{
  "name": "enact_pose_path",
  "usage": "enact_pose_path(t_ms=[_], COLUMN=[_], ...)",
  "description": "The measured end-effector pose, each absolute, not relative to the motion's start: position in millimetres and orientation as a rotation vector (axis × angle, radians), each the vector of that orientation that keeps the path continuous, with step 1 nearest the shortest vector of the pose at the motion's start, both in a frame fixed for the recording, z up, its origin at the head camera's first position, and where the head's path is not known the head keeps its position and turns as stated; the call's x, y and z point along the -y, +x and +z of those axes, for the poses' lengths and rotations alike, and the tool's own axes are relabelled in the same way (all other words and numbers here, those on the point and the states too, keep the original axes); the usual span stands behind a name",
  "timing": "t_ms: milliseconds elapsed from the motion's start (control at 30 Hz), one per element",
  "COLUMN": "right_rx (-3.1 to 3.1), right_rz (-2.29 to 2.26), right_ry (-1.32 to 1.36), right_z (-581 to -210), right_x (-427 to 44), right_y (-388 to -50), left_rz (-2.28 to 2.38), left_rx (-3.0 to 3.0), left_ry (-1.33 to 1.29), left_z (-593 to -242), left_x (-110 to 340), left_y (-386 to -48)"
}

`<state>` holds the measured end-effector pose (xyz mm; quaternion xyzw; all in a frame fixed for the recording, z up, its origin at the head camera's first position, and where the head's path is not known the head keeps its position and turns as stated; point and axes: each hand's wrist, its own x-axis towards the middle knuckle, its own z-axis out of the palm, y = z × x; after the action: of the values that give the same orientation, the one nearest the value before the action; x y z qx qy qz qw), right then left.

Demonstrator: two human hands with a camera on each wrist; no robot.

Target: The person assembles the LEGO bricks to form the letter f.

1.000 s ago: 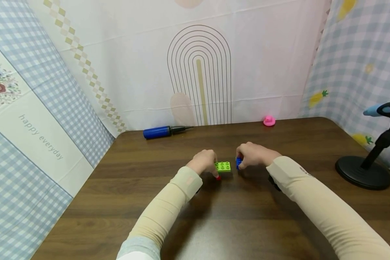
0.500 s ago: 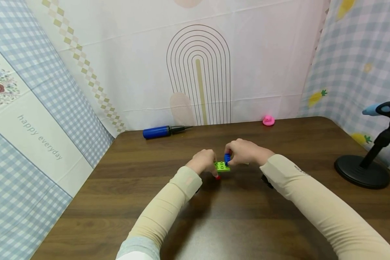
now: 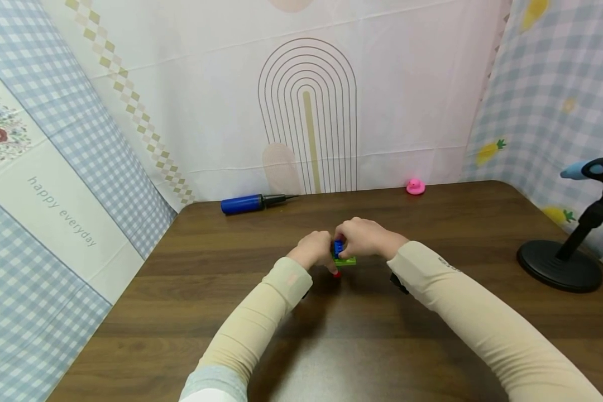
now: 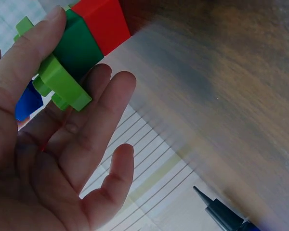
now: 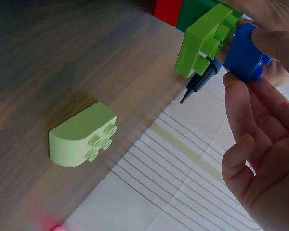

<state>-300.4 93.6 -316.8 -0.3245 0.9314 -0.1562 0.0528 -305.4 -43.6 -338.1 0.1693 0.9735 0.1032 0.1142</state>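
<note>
While the left hand (image 3: 314,249) pinches a lime-topped toy-brick stack (image 4: 79,45), the right hand (image 3: 365,237), at three o'clock, pinches a blue brick (image 5: 242,54), apparently aligning; pressing seems needed.

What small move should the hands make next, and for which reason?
Probably the right hand should press the blue block onto the lime block: the blue block is close to the lime studs, blue studs facing away, and the left hand grips the lime block. Whether the blocks touch is unclear.

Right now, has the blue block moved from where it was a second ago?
Yes, the blue block moved left in the head view, farther from the duck.
</note>
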Motion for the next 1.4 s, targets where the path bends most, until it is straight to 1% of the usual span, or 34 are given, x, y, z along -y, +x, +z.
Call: enact_pose_path(t_ms=[300,667,767,1100,1400], right_rx=[-2.840,-2.806,-2.815,-2.800,-2.768], right_rz=[-0.438,-0.450,-0.426,-0.387,-0.576], right_ry=[-1.012,-0.926,-0.937,-0.947,-0.938], right_z=[-319,-319,-320,-319,-323], right_x=[-87,-82,-82,-80,-83], right_y=[-300,-298,-299,-301,-300], left_rz=[0.295,0.350,0.356,0.322,0.290], left_rx=[-2.876,-2.862,-2.846,-2.847,-2.866], left_ry=[0.493,0.552,0.567,0.541,0.561], left_z=[-338,-344,-344,-340,-340], left_x=[44,47,48,49,47], left_y=[-305,-307,-308,-309,-308])
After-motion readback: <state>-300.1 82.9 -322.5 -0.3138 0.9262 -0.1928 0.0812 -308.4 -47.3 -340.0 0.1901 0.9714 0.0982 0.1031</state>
